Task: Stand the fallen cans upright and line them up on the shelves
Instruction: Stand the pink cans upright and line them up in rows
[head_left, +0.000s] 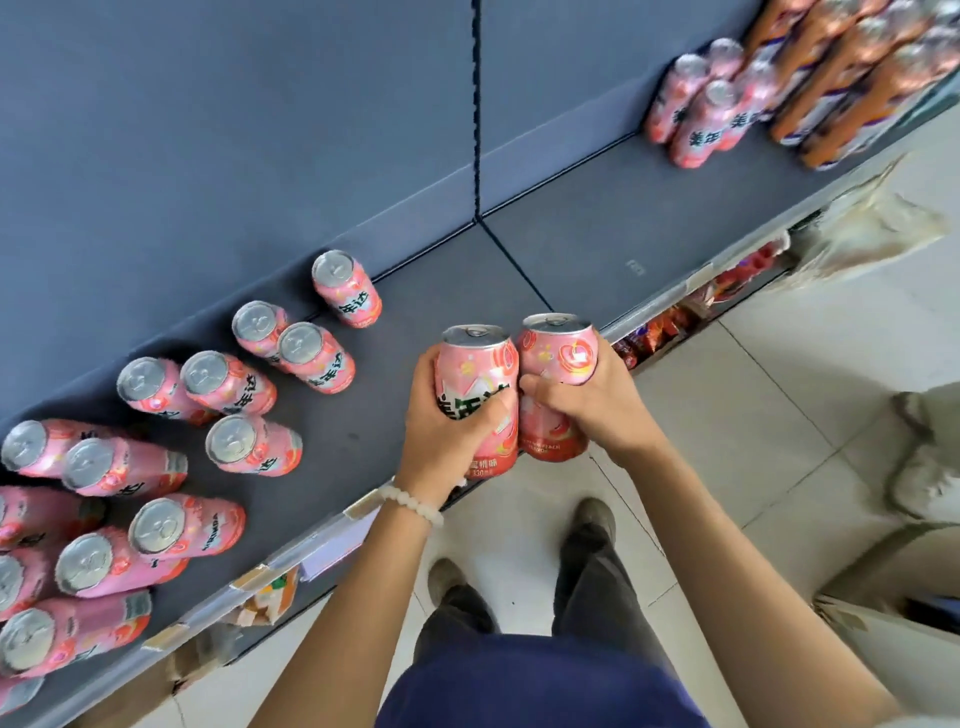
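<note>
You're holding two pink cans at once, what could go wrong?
1. The left hand and right hand each hold one pink can, and the two press together; one might slip.
2. Both are held near the shelf's front edge, so a can set down there might fall to the tiled floor.
3. The standing pink cans on the left are crowded; a bump may topple them.

Even, bright daylight with soft shadows; wide-angle stretching smears the pink drink cans (78, 571) and orange cans (857, 78) at the edges.
</note>
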